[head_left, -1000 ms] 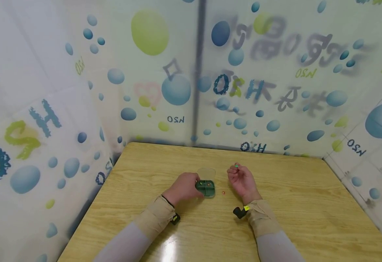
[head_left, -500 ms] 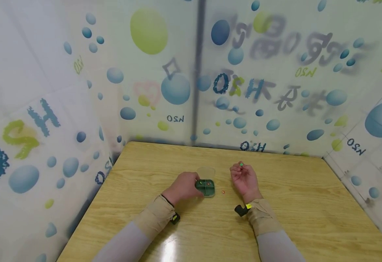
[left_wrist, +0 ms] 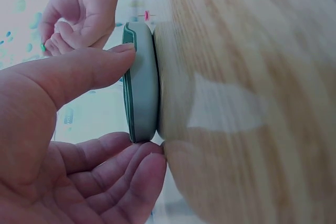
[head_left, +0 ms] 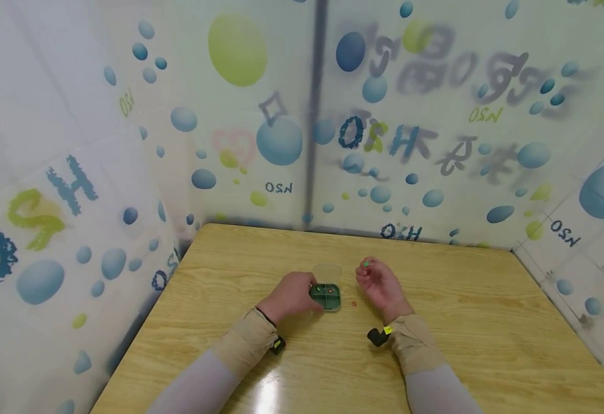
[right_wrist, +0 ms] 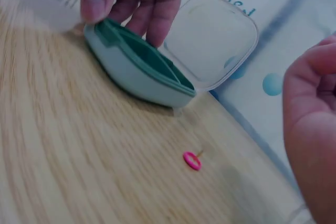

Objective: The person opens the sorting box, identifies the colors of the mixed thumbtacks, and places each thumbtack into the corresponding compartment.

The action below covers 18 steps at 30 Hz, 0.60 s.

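My left hand (head_left: 290, 297) holds a small green compartment box (left_wrist: 144, 90), thumb on one side and fingers on the other. The box lies on the table with its clear lid (right_wrist: 214, 45) swung up behind it. Two of its compartments hold tiny things, one yellowish (head_left: 319, 289) and one reddish (head_left: 330, 291). Right of the box, my right hand (head_left: 383, 288) is raised palm up, pinching a tiny green piece (head_left: 366, 264) at its fingertips; its exact shape is too small to tell. Between box and right hand lies a pink ring-shaped earring (right_wrist: 192, 161) with a thin post.
The wooden table (head_left: 462, 322) stretches out on both sides of the hands. A patterned curtain (head_left: 260, 195) with bubbles and letters closes off the back, and similar sheets hang at left and right.
My right hand first drifted right, away from the box, then came back left with the green piece still in its fingertips. The left hand and box have stayed put.
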Tool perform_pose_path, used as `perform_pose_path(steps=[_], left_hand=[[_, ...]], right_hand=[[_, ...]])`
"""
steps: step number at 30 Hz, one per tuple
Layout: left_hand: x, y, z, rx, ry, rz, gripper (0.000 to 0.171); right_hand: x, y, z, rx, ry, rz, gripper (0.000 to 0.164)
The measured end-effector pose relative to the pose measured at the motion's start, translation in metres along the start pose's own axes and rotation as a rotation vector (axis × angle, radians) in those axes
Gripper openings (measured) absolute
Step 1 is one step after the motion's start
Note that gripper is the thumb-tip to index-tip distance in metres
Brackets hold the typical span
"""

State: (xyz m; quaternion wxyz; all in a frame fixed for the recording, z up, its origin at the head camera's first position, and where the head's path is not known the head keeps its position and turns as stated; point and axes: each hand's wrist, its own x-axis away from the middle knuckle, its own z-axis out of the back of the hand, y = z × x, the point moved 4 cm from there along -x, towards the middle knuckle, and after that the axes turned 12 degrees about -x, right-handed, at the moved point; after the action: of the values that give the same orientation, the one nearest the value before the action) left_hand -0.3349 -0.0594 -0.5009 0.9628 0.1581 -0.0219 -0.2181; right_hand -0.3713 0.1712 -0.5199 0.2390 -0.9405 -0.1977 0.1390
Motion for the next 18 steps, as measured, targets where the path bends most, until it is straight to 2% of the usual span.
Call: perform_pose_path(steps=[4, 7, 13, 18], left_hand=[[-0.001, -0.001, -0.001, 0.002, 0.006, 0.003, 0.047], [-0.001, -0.001, -0.002, 0.006, 0.011, 0.006, 0.046], [-0.001, -0.001, -0.001, 0.016, 0.015, -0.001, 0.045], [-0.002, -0.001, -0.002, 0.019, 0.008, 0.000, 0.045]], right_hand=[[-0.003, 0.002, -0.006, 0.413, 0.081, 0.015, 0.042], [-0.004, 0.005, -0.012, 0.609, 0.105, -0.008, 0.034], [-0.004, 0.011, -0.026, 0.858, 0.084, -0.031, 0.013], [-0.006, 0.015, -0.033, 0.977, 0.042, -0.031, 0.021]])
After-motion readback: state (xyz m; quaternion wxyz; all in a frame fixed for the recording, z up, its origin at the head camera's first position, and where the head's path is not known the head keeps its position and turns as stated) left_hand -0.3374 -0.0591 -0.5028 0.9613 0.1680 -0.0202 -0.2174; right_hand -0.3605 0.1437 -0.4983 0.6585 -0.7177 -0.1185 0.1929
